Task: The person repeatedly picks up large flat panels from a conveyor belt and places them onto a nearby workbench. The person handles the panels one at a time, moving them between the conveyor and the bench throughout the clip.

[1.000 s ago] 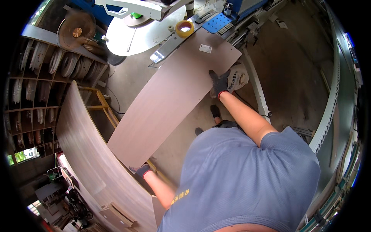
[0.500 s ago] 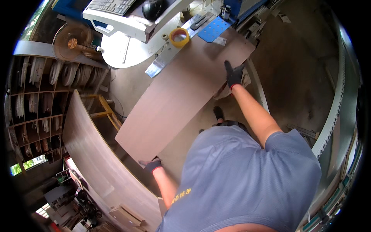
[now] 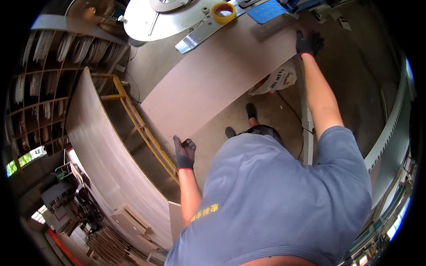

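The panel (image 3: 217, 75) could skew if the left hand (image 3: 184, 153) and right hand (image 3: 309, 43) press its edges unevenly, though I cannot tell whether either grip clasps it.

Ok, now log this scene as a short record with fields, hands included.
Panel: long, pinkish-brown, slanting from lower left to upper right
Left hand: dark glove, at panel's near-left corner; grip unclear
Right hand: dark glove, at panel's far-right end; grip unclear
Beyond panel: yellow tape roll on metal bar; blue plate with holes
Left side: large board, yellow frame, rack
Below panel: sack, partly hidden
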Demonstrator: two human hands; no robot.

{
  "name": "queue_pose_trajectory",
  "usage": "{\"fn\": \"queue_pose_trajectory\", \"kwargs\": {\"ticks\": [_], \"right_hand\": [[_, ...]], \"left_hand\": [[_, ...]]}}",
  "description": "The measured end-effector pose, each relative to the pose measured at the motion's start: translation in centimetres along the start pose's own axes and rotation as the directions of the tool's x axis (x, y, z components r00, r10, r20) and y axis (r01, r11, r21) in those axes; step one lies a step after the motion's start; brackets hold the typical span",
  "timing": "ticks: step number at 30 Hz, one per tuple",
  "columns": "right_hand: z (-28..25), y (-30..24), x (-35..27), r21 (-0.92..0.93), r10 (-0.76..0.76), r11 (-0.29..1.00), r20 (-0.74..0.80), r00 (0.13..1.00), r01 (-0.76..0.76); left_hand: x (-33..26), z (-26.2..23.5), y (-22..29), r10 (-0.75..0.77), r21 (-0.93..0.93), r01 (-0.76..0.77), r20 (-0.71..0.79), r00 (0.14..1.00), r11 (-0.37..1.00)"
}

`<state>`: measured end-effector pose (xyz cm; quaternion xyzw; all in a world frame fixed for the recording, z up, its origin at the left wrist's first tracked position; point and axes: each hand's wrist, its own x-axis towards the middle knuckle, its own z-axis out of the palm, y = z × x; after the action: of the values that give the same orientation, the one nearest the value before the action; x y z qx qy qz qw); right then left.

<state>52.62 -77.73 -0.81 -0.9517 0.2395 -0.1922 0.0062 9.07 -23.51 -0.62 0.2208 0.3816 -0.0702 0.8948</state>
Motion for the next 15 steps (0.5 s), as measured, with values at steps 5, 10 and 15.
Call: {"fn": "queue_pose_trajectory", "kwargs": {"ticks": [5, 10, 15], "right_hand": [[-4.7, -5.4, -6.8, 0.078, -0.425, 0.905, 0.168, 0.89, 0.418], [-10.0, -15.5, -22.6, 0.444, -0.79, 0.521, -0.072, 0.608, 0.729], [-18.6, -20.7, -36.6, 0.685, -0.979, 0.16, 0.02, 0.201, 0.711]], "left_hand": [[-0.5, 4.6, -0.1, -0.015, -0.126, 0.01, -0.037, 0.999, 0.992], [1.9, 6.3, -1.1, -0.088, -0.06, 0.095, 0.11, 0.99, 0.994], [4.3, 10.9, -2.3, -0.16, -0.129, 0.189, 0.206, 0.965, 0.974]]}}
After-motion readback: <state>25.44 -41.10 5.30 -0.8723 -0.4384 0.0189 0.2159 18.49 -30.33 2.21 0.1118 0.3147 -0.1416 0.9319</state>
